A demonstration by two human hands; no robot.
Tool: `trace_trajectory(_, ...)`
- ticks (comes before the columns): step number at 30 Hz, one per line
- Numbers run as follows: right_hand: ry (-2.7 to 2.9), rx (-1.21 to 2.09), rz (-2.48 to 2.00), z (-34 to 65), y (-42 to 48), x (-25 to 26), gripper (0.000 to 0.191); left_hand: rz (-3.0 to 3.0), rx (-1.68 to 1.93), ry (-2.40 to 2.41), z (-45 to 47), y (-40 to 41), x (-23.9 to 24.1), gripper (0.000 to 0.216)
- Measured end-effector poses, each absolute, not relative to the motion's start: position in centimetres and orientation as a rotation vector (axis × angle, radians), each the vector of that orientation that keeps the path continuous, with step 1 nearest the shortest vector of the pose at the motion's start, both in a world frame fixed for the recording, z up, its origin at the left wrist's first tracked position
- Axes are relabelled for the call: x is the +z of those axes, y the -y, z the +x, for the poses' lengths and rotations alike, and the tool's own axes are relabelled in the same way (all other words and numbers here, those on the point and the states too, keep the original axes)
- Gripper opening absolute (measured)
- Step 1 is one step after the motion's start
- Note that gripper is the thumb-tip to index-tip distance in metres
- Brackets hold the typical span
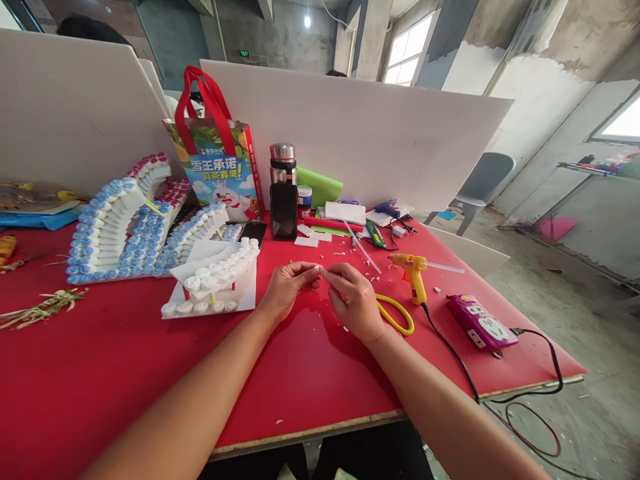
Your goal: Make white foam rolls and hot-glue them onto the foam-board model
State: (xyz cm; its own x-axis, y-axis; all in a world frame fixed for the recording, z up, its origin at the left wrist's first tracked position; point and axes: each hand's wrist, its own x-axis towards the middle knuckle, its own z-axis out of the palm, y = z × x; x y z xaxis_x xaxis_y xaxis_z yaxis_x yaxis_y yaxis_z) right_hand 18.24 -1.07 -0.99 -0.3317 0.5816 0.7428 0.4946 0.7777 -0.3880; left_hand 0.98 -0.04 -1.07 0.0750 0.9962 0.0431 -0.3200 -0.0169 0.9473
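Note:
Over the red table (300, 373), my left hand (286, 288) and my right hand (354, 300) meet at their fingertips. A small white piece (319, 268) is pinched in my left fingers; it is too small to name. The right thumb and forefinger are pressed together at its side, and what they hold is hidden. Left of my hands stands a white board model (215, 280) covered with rows of white rolled pieces. A yellow ring of tubing (407, 327) lies just beyond my right wrist. Further right, a yellow hot glue gun (414, 277) has a clear glue stick in its back.
A purple power strip (483, 325) sits near the right edge, its cable hanging to the floor. Behind are a phone (284, 212), a thermos (283, 160), a gift bag (220, 167) and a green utility knife (374, 235). Blue-and-white models (107, 233) stand left. White scraps are scattered about.

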Motion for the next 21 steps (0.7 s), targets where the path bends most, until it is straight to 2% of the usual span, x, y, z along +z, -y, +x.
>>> trace_trajectory(12,2.007,0.164,-0.751,17.93,1.43,-1.02,0.043,0.901,1.307,-0.816,0.42,-0.31,-1.49,0.034)
trace_trajectory(21,1.821,0.296,-0.926,17.90,1.13,-0.96,0.040,0.891,1.299,-0.816,0.56,-0.12,-1.17,0.035)
